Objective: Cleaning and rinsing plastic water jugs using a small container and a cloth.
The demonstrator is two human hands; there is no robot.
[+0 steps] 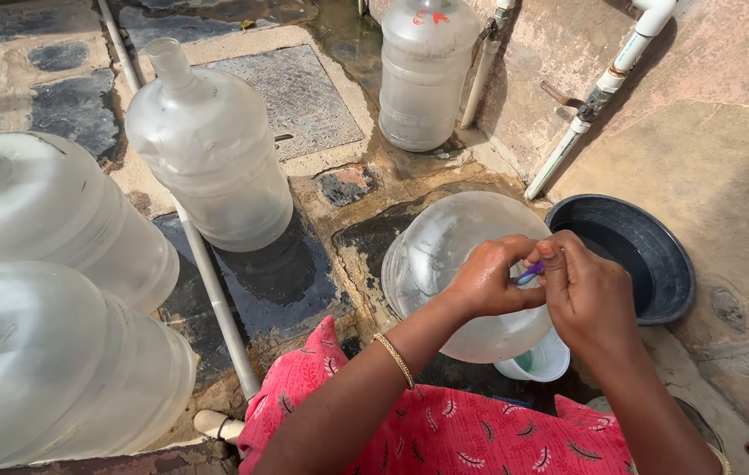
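Both forearms come up from the bottom edge and converge toward the middle, so that the two hands meet with fingertips touching, wet and shining in the sun. The left hand [489,281] arrives from the lower left with its wrist slightly bent, a thin gold bangle on the forearm, its fingers curled inward and thumb pressed toward the fingertips in a pinch. The right hand [590,295] shows its back to the camera, knuckles raised, fingers bent down and closed in a matching pinch against the left fingertips.
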